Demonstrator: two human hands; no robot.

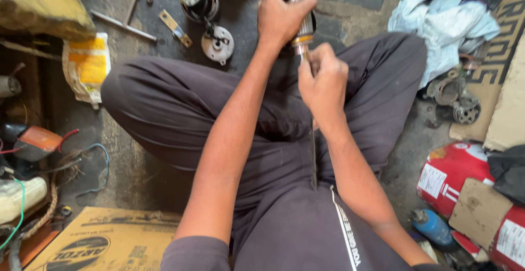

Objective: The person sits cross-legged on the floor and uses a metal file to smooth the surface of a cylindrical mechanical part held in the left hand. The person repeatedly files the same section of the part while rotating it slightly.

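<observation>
I sit cross-legged on a dirty floor in dark trousers. My left hand (281,14) is wrapped around a cylindrical motor armature (302,30) with a metal shaft at its top and copper-coloured bands at its lower end. Just below it, my right hand (324,82) grips a thin, long metal blade (313,156), whose tip touches the armature's lower end. The blade runs down past my wrist toward my lap.
Round metal motor parts (217,44) and a flat bracket (175,28) lie on the floor ahead. A pale cloth (443,19) lies at upper right, red cans (456,175) at right, a cardboard box (109,241) at lower left, wires (90,167) at left.
</observation>
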